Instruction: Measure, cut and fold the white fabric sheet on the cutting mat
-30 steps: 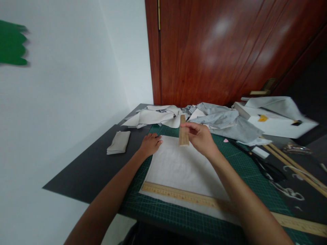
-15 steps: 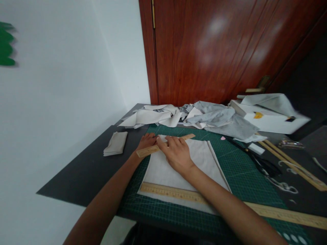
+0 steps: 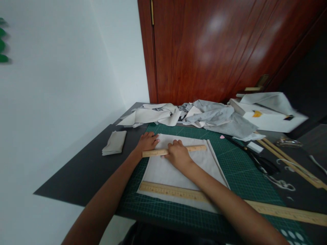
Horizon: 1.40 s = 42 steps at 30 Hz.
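Note:
A pale grey fabric square (image 3: 178, 166) lies flat on a green cutting mat (image 3: 230, 163). A short wooden ruler (image 3: 194, 148) lies across the fabric near its far edge. My right hand (image 3: 177, 154) presses down on the middle of this ruler. My left hand (image 3: 147, 142) rests on the fabric's far left corner, touching the ruler's left end. A long wooden ruler (image 3: 168, 190) lies along the fabric's near edge, under my right forearm.
A folded grey cloth (image 3: 114, 143) sits left on the black table (image 3: 84, 170). Crumpled fabric scraps (image 3: 204, 117) pile up at the back. Black scissors (image 3: 258, 161), wooden sticks (image 3: 288, 160), a white box (image 3: 268, 119) and a pink chalk piece (image 3: 222, 137) lie right. A wooden door (image 3: 217, 51) stands behind.
My right hand brought the short ruler down from the air, turned it crosswise and laid it flat on the fabric. My left hand stayed at the fabric's corner.

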### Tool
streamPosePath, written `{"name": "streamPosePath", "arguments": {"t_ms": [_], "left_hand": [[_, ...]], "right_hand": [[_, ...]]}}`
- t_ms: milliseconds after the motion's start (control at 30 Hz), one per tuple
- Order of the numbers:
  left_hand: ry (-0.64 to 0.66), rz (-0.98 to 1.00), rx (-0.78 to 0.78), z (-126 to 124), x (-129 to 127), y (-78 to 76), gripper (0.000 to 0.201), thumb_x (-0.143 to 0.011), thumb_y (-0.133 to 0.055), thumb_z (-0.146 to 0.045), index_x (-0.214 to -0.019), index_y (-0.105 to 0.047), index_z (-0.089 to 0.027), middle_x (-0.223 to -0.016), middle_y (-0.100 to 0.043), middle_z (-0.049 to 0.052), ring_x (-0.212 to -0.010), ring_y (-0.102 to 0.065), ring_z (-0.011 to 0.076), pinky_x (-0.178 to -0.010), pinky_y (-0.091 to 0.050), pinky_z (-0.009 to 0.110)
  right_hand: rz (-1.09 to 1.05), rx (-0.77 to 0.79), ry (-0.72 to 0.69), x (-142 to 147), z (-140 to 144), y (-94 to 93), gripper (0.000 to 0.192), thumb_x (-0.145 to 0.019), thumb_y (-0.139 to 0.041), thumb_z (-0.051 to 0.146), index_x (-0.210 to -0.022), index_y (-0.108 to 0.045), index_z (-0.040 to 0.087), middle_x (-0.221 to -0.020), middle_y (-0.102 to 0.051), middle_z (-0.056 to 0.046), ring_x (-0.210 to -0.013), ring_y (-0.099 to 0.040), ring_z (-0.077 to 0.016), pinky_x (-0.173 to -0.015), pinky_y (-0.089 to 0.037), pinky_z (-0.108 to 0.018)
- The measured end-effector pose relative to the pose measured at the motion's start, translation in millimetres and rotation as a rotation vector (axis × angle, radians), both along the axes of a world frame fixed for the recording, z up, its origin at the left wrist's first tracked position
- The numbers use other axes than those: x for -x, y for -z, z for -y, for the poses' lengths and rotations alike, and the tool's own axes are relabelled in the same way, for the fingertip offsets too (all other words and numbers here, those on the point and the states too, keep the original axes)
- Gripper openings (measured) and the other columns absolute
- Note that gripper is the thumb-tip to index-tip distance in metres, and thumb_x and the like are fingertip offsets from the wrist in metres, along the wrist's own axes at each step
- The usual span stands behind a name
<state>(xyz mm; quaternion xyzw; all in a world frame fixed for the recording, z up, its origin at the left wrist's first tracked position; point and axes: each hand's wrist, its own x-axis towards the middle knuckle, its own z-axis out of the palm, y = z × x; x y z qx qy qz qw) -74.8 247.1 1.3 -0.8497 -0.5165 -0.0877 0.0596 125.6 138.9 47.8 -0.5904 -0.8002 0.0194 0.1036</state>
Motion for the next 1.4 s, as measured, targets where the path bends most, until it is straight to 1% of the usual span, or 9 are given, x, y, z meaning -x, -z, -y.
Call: {"name": "streamPosePath", "arguments": {"t_ms": [133,233,333,467,633,867,1000,1167,1400], "left_hand": [[0.047,0.029,-0.006,0.6,4.3,1.1,0.044,-0.105,-0.043,-0.044,-0.14,-0.061,-0.026,-0.126,-0.06,0.01,-0.116,-0.052,0.0295,-0.097,-0.044,0.044],[0.059,0.046,-0.008,2.4,5.5,1.0,0.043,-0.105,-0.044,-0.043,-0.141,-0.061,-0.026,-0.127,-0.06,0.01,-0.116,-0.053,0.0282,-0.098,-0.043,0.042],[0.039,0.048,-0.007,4.3,4.4,-0.1,0.042,-0.105,-0.045,-0.043,-0.14,-0.062,-0.026,-0.128,-0.06,0.011,-0.118,-0.053,0.0292,-0.098,-0.043,0.043],[0.026,0.019,-0.016,5.8,4.0,-0.8,0.043,-0.106,-0.043,-0.042,-0.142,-0.06,-0.028,-0.131,-0.06,0.01,-0.122,-0.052,0.0292,-0.1,-0.042,0.044],[-0.013,0.015,-0.037,5.3,5.1,2.6,0.043,-0.103,-0.045,-0.031,-0.144,-0.059,-0.029,-0.136,-0.06,0.01,-0.122,-0.053,0.0301,-0.101,-0.042,0.044],[-0.031,0.072,0.001,6.3,0.2,-0.4,0.044,-0.104,-0.044,-0.036,-0.146,-0.058,-0.027,-0.135,-0.061,0.011,-0.124,-0.053,0.0324,-0.104,-0.041,0.047],[-0.043,0.073,0.029,7.2,-1.6,-4.9,0.042,-0.104,-0.044,-0.039,-0.142,-0.06,-0.028,-0.136,-0.061,0.011,-0.123,-0.054,0.0328,-0.101,-0.042,0.048],[-0.037,0.014,0.024,7.8,-1.9,-6.9,0.036,-0.105,-0.044,-0.04,-0.117,-0.073,-0.024,-0.134,-0.059,0.012,-0.123,-0.052,0.0328,-0.102,-0.043,0.05],[-0.038,0.023,0.022,8.3,-1.4,-5.7,0.042,-0.105,-0.042,-0.036,-0.143,-0.058,-0.032,-0.133,-0.059,0.009,-0.121,-0.051,0.0299,-0.1,-0.042,0.047]], "right_hand": [[-0.041,0.09,0.022,-22.2,-17.6,-2.5,0.039,-0.096,-0.063,0.053,-0.106,-0.071,0.016,-0.109,-0.068,-0.015,-0.105,-0.062,-0.026,-0.09,-0.046,-0.034],[-0.037,0.109,0.018,-36.3,-26.6,-3.5,0.038,-0.099,-0.06,0.052,-0.102,-0.071,0.016,-0.106,-0.069,-0.012,-0.1,-0.064,-0.0216,-0.086,-0.044,-0.029],[-0.013,0.11,0.03,-44.5,-29.3,-4.7,0.034,-0.099,-0.059,0.05,-0.105,-0.071,0.018,-0.108,-0.07,-0.011,-0.101,-0.065,-0.021,-0.081,-0.043,-0.028],[0.047,0.108,0.036,-47.8,-28.1,-7.3,0.03,-0.097,-0.063,0.046,-0.107,-0.071,0.019,-0.111,-0.072,-0.012,-0.103,-0.067,-0.0248,-0.078,-0.044,-0.031],[0.101,0.049,-0.013,-44.6,-24.1,-16.7,0.021,-0.099,-0.058,0.028,-0.112,-0.071,0.018,-0.112,-0.074,-0.014,-0.105,-0.068,-0.0272,-0.083,-0.044,-0.034],[0.082,-0.02,-0.026,-41.7,-17.9,-31.1,0.02,-0.101,-0.056,0.032,-0.113,-0.069,0.021,-0.114,-0.073,-0.01,-0.108,-0.066,-0.0246,-0.082,-0.044,-0.03],[0.07,0.003,0.007,-51.7,-22.5,-26.4,0.023,-0.103,-0.053,0.034,-0.114,-0.068,0.021,-0.114,-0.073,-0.009,-0.105,-0.067,-0.0224,-0.079,-0.044,-0.028],[0.066,0.047,0.051,-65.9,-31.7,-16.5,0.025,-0.104,-0.051,0.034,-0.115,-0.068,0.019,-0.115,-0.073,-0.01,-0.106,-0.068,-0.0215,-0.082,-0.044,-0.027],[0.104,0.147,0.123,-82.2,-40.6,-7.9,0.023,-0.097,-0.058,0.031,-0.107,-0.075,0.019,-0.117,-0.075,-0.011,-0.107,-0.069,-0.0226,-0.079,-0.045,-0.027]]}}
